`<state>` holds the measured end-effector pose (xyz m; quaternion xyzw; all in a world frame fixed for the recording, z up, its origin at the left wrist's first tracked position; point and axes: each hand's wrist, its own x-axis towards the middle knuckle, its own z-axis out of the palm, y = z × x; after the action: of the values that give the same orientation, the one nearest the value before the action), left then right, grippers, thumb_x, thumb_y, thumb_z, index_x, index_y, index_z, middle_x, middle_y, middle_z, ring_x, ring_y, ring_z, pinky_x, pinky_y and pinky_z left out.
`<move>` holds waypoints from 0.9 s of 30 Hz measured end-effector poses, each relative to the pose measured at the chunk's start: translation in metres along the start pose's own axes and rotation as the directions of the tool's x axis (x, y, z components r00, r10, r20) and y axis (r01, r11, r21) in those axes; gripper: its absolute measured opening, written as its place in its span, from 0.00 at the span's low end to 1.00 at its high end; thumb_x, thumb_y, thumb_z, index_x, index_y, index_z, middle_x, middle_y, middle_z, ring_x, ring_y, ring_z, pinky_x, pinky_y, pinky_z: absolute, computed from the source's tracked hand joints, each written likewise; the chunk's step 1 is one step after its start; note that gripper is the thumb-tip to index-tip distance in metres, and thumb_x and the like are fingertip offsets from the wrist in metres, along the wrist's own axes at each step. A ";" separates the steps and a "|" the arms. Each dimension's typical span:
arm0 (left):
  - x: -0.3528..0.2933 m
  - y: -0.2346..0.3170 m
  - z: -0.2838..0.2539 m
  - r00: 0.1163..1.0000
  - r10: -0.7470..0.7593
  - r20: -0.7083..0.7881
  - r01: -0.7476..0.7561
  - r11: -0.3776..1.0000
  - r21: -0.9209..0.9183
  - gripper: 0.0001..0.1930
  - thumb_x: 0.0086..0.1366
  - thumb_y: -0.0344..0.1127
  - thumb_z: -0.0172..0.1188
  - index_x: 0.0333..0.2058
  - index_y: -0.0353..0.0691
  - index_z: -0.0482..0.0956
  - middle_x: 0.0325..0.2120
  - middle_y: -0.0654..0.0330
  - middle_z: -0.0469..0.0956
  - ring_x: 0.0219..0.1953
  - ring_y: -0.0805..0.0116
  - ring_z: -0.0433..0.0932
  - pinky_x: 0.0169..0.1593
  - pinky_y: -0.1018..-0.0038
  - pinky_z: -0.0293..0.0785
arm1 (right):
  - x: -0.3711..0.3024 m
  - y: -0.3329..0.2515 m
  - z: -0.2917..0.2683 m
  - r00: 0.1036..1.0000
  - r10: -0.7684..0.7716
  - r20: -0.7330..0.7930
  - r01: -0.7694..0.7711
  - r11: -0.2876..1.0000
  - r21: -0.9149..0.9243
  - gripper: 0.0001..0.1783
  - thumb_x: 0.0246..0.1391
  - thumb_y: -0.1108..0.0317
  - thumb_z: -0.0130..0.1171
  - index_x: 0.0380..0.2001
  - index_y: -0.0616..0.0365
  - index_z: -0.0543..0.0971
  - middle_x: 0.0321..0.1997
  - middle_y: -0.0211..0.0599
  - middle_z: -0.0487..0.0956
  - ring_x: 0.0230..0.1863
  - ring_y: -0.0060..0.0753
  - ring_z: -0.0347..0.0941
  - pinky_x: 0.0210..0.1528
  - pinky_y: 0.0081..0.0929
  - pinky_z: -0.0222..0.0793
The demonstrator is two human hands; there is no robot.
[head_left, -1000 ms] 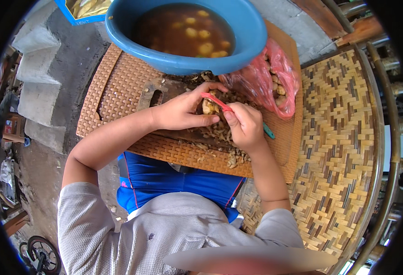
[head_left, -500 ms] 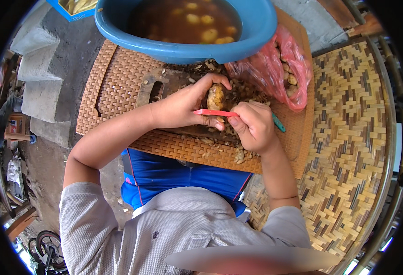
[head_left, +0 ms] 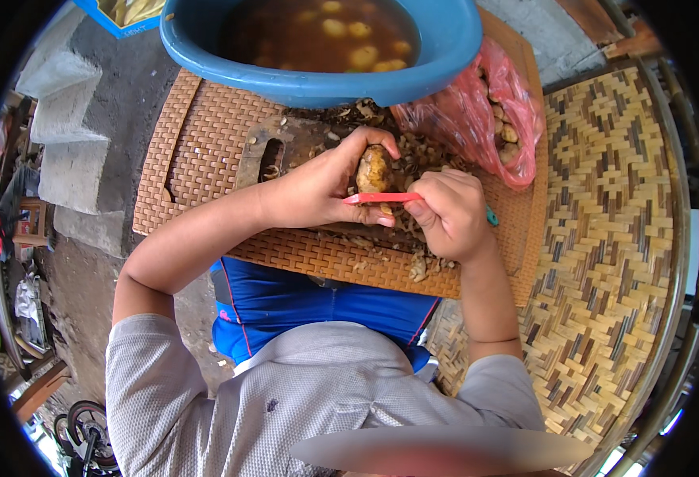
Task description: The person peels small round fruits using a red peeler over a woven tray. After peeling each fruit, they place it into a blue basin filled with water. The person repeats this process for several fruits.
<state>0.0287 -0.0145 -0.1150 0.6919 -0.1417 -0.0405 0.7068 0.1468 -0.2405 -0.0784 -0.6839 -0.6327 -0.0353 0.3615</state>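
Observation:
My left hand [head_left: 317,187] is closed around a brown potato [head_left: 375,171], its thumb and fingers curled about the sides. Patches of paler flesh show between dark skin on it. A red peeler [head_left: 381,198] is gripped in my right hand [head_left: 449,208], its end reaching across the lower part of the potato. Both hands are over a worn wooden board [head_left: 254,171] strewn with peelings [head_left: 421,151]. A small teal piece [head_left: 491,215] shows beside my right hand; the rest of it is hidden.
Beyond the board stands a large blue basin [head_left: 325,91] with potatoes in brownish water. To its right lies a red plastic bag [head_left: 460,95] of potatoes. All rest on a woven brown table [head_left: 206,135]. A bamboo mat surface [head_left: 604,238] is at the right, concrete steps [head_left: 71,135] at the left.
My right hand and the red peeler have shifted slightly to the right and a little up. The left hand keeps its hold on the potato, nearly in place.

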 end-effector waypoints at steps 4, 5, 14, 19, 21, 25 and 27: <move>0.001 -0.003 0.001 0.994 0.113 -0.001 -0.110 0.968 0.225 0.37 0.68 0.36 0.78 0.66 0.40 0.61 0.48 0.56 0.77 0.48 0.70 0.81 0.53 0.69 0.80 | 0.000 -0.005 0.014 0.999 -0.032 -0.006 0.032 0.999 -0.039 0.13 0.63 0.62 0.70 0.30 0.56 0.78 0.25 0.39 0.79 0.23 0.49 0.77 0.26 0.40 0.68; 0.001 -0.004 0.001 0.992 0.127 -0.007 -0.122 0.966 0.227 0.38 0.68 0.36 0.78 0.66 0.40 0.61 0.47 0.56 0.77 0.48 0.70 0.81 0.53 0.69 0.79 | -0.001 -0.004 0.013 0.999 -0.021 -0.038 0.019 0.999 -0.041 0.13 0.63 0.62 0.70 0.30 0.56 0.78 0.25 0.39 0.80 0.23 0.48 0.77 0.26 0.40 0.68; 0.002 -0.010 0.005 0.989 0.144 -0.025 -0.132 0.951 0.279 0.38 0.66 0.35 0.79 0.66 0.40 0.62 0.46 0.57 0.78 0.49 0.69 0.80 0.52 0.68 0.79 | 0.000 -0.005 0.010 0.999 0.005 0.052 -0.004 1.000 -0.024 0.13 0.61 0.63 0.71 0.29 0.56 0.78 0.23 0.38 0.78 0.22 0.49 0.78 0.26 0.41 0.70; 0.001 -0.008 0.003 0.996 0.077 -0.042 -0.072 0.992 0.108 0.37 0.67 0.32 0.77 0.67 0.40 0.61 0.47 0.57 0.76 0.49 0.71 0.80 0.52 0.69 0.78 | 0.000 0.000 0.007 0.999 0.026 -0.030 -0.029 0.997 -0.076 0.13 0.61 0.64 0.71 0.28 0.56 0.77 0.23 0.39 0.78 0.24 0.49 0.79 0.26 0.42 0.70; -0.001 -0.007 0.002 0.998 -0.058 -0.008 0.059 0.994 0.089 0.39 0.67 0.29 0.76 0.68 0.38 0.60 0.55 0.55 0.71 0.54 0.70 0.77 0.59 0.69 0.76 | 0.000 0.001 0.007 0.999 0.029 -0.037 -0.032 0.996 -0.088 0.13 0.61 0.65 0.70 0.29 0.56 0.77 0.23 0.40 0.78 0.24 0.50 0.79 0.26 0.42 0.71; -0.002 -0.010 0.006 1.000 0.021 0.010 -0.022 0.987 0.157 0.38 0.67 0.32 0.77 0.68 0.40 0.61 0.47 0.55 0.76 0.46 0.74 0.80 0.47 0.70 0.79 | 0.001 -0.002 0.011 0.998 0.006 -0.064 -0.010 0.998 -0.061 0.12 0.62 0.65 0.70 0.30 0.57 0.78 0.23 0.41 0.78 0.24 0.51 0.79 0.26 0.43 0.71; -0.003 -0.011 0.006 0.998 -0.058 0.029 0.056 0.994 0.093 0.41 0.66 0.35 0.78 0.69 0.38 0.60 0.52 0.51 0.76 0.48 0.67 0.80 0.51 0.67 0.78 | 0.001 -0.002 0.009 0.997 0.029 -0.075 -0.034 0.997 -0.067 0.12 0.64 0.65 0.69 0.30 0.58 0.78 0.23 0.42 0.78 0.23 0.52 0.78 0.26 0.43 0.72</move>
<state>0.0263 -0.0199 -0.1262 0.7267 -0.1346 -0.0649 0.6705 0.1420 -0.2350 -0.0838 -0.7038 -0.6065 -0.0765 0.3619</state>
